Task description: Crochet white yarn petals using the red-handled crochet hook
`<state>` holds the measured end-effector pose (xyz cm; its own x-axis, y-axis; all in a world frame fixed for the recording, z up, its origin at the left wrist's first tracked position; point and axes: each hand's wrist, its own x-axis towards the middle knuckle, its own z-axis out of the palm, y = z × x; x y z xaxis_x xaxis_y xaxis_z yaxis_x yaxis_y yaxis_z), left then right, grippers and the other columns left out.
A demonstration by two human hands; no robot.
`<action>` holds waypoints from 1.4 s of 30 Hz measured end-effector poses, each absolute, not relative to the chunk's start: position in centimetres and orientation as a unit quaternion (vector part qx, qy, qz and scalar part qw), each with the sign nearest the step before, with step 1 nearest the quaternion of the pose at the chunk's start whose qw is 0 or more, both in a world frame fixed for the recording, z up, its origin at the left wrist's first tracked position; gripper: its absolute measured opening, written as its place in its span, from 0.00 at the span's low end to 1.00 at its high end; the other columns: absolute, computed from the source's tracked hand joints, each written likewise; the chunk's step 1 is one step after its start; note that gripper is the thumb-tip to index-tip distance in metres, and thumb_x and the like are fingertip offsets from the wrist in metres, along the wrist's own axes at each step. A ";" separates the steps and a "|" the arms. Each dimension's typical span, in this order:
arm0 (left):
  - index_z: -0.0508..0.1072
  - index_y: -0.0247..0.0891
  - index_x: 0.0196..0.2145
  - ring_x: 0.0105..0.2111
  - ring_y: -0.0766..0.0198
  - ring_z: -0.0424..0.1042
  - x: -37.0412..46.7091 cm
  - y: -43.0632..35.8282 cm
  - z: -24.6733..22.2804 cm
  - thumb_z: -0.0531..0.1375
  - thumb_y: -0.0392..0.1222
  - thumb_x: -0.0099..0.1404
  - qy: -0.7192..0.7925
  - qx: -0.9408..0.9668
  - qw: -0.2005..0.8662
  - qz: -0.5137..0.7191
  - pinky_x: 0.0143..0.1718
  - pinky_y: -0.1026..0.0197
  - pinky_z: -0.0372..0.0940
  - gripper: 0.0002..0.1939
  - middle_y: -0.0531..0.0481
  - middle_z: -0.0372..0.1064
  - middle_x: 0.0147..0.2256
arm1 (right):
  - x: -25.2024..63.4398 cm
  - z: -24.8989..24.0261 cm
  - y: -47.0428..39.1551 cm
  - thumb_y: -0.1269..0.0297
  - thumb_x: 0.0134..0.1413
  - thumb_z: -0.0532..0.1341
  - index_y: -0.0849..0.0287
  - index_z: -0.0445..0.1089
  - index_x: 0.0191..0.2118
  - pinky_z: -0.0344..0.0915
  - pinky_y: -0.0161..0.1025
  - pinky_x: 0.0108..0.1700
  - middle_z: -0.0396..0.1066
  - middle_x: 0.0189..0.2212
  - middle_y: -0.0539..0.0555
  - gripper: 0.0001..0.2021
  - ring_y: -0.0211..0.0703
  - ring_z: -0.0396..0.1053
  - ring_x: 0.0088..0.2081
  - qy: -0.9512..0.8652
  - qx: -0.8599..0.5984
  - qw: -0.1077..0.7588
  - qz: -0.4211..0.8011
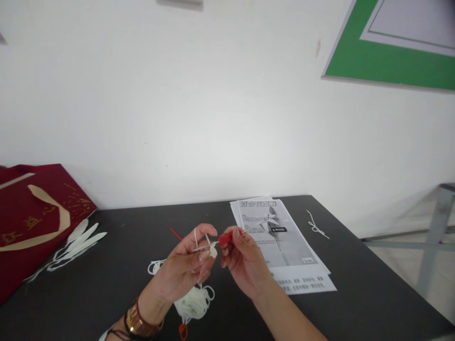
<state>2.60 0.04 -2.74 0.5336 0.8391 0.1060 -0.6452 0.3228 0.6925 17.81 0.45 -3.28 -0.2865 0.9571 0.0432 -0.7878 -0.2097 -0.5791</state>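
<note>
My left hand [188,260] pinches a small piece of white crochet work [213,250], with a strand of yarn looped over its raised index finger. My right hand [243,255] grips the red handle [225,238] of a crochet hook, whose thin shaft points left across the white piece. A loose skein of white yarn [194,303] lies on the black table [135,237] below my left hand. Near the skein's lower end is an orange-red marker [183,330]. The tip of a red stick [175,233] shows behind my left hand.
Printed sheets [295,241] lie behind and right of my right hand. Farther right is a short knotted white string [314,227]. White leaf-shaped pieces [81,239] with yarn tails lie at left beside a dark red bag [31,213]. A white wall [213,104] rises behind.
</note>
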 end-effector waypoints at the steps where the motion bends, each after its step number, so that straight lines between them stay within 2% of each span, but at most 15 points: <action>1: 0.72 0.43 0.44 0.17 0.74 0.55 2.5 0.0 -2.7 0.65 0.36 0.59 0.132 0.365 0.795 0.466 0.19 0.73 0.54 0.15 0.57 0.61 0.20 | 17.9 -3.2 0.4 0.59 0.54 0.67 0.63 0.74 0.35 0.74 0.29 0.22 0.74 0.22 0.50 0.10 0.32 0.68 0.21 -0.244 -0.159 0.571 0.767; 4: 0.70 0.45 0.46 0.17 0.74 0.59 2.2 -0.1 -2.7 0.63 0.35 0.61 0.107 0.403 0.778 0.470 0.20 0.73 0.56 0.16 0.57 0.62 0.21 | 17.9 -3.0 0.1 0.62 0.53 0.67 0.61 0.74 0.36 0.75 0.30 0.24 0.76 0.22 0.50 0.08 0.32 0.70 0.21 -0.226 -0.144 0.568 0.778; 8: 0.67 0.48 0.48 0.16 0.75 0.57 2.1 -0.3 -3.0 0.62 0.34 0.62 0.072 0.425 0.778 0.458 0.17 0.74 0.53 0.18 0.58 0.60 0.21 | 17.9 -2.8 -0.2 0.69 0.48 0.71 0.62 0.73 0.32 0.74 0.28 0.23 0.74 0.21 0.48 0.07 0.31 0.69 0.21 -0.238 -0.141 0.571 0.773; 12: 0.67 0.49 0.49 0.16 0.76 0.53 2.2 -0.5 -3.0 0.59 0.34 0.64 0.065 0.450 0.767 0.453 0.16 0.75 0.51 0.17 0.58 0.60 0.21 | 17.8 -2.6 -0.5 0.66 0.51 0.69 0.62 0.73 0.32 0.74 0.28 0.22 0.74 0.19 0.48 0.07 0.30 0.69 0.18 -0.235 -0.156 0.566 0.774; 19: 0.68 0.48 0.47 0.18 0.77 0.51 2.1 -0.4 -2.2 0.60 0.35 0.64 0.091 0.479 0.754 0.441 0.18 0.75 0.49 0.15 0.55 0.64 0.26 | 17.6 -2.3 -0.6 0.68 0.49 0.70 0.61 0.70 0.32 0.72 0.28 0.21 0.74 0.21 0.48 0.08 0.30 0.68 0.18 -0.232 -0.187 0.585 0.754; 22: 0.68 0.49 0.47 0.19 0.76 0.52 2.0 -0.6 -2.1 0.60 0.33 0.64 0.116 0.488 0.740 0.448 0.19 0.74 0.49 0.16 0.57 0.62 0.25 | 17.6 -2.3 -0.6 0.66 0.50 0.69 0.61 0.69 0.30 0.72 0.28 0.22 0.73 0.20 0.47 0.08 0.29 0.67 0.18 -0.236 -0.210 0.597 0.737; 26: 0.67 0.49 0.47 0.20 0.75 0.55 1.9 -0.5 -2.0 0.59 0.34 0.65 0.168 0.516 0.705 0.458 0.21 0.72 0.50 0.15 0.58 0.58 0.23 | 17.7 -2.2 -0.8 0.65 0.54 0.66 0.58 0.69 0.33 0.71 0.30 0.24 0.73 0.21 0.46 0.06 0.31 0.68 0.20 -0.307 -0.237 0.654 0.650; 29: 0.66 0.47 0.48 0.19 0.74 0.54 2.1 -0.2 -1.9 0.59 0.35 0.66 0.204 0.519 0.680 0.476 0.20 0.71 0.49 0.14 0.59 0.57 0.21 | 18.0 -2.4 -1.3 0.67 0.58 0.62 0.56 0.70 0.35 0.71 0.32 0.27 0.72 0.23 0.46 0.01 0.33 0.71 0.22 -0.413 -0.268 0.701 0.516; 32: 0.66 0.44 0.48 0.19 0.73 0.54 2.6 0.1 -1.8 0.60 0.36 0.65 0.243 0.505 0.660 0.501 0.20 0.71 0.49 0.14 0.60 0.56 0.19 | 18.7 -2.6 -1.7 0.74 0.58 0.60 0.55 0.72 0.39 0.72 0.35 0.31 0.75 0.28 0.50 0.08 0.37 0.73 0.28 -0.551 -0.305 0.704 0.328; 34: 0.66 0.43 0.49 0.19 0.73 0.54 2.8 0.1 -1.7 0.60 0.36 0.64 0.261 0.478 0.662 0.514 0.20 0.71 0.49 0.15 0.60 0.56 0.19 | 19.2 -2.7 -1.9 0.79 0.54 0.60 0.53 0.73 0.46 0.72 0.38 0.34 0.77 0.33 0.54 0.17 0.42 0.74 0.32 -0.660 -0.283 0.666 0.205; 36: 0.66 0.44 0.50 0.18 0.73 0.52 3.0 0.0 -1.5 0.61 0.35 0.63 0.257 0.433 0.688 0.522 0.20 0.71 0.49 0.18 0.59 0.57 0.19 | 19.7 -2.9 -2.1 0.80 0.50 0.62 0.51 0.70 0.53 0.74 0.43 0.40 0.78 0.40 0.58 0.25 0.48 0.76 0.40 -0.740 -0.243 0.611 0.144; 39: 0.67 0.45 0.52 0.18 0.73 0.50 2.8 -0.3 -1.1 0.60 0.32 0.60 0.210 0.353 0.745 0.526 0.20 0.71 0.51 0.22 0.59 0.56 0.20 | 19.8 -3.1 -2.2 0.79 0.50 0.64 0.48 0.69 0.55 0.72 0.47 0.49 0.76 0.47 0.59 0.27 0.52 0.74 0.48 -0.761 -0.223 0.580 0.188; 42: 0.66 0.45 0.57 0.18 0.73 0.46 2.4 -0.5 -0.8 0.59 0.30 0.58 0.152 0.314 0.783 0.515 0.19 0.72 0.51 0.29 0.59 0.54 0.19 | 18.9 -3.3 -2.0 0.80 0.54 0.61 0.45 0.74 0.50 0.74 0.44 0.44 0.77 0.44 0.56 0.23 0.47 0.75 0.43 -0.671 -0.244 0.638 0.288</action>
<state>2.35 -0.46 -0.79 0.4238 0.9018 0.0852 -0.7101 0.2724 0.6492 18.95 -2.03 -3.35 -0.0675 0.6949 0.7159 -0.0399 0.7151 -0.6979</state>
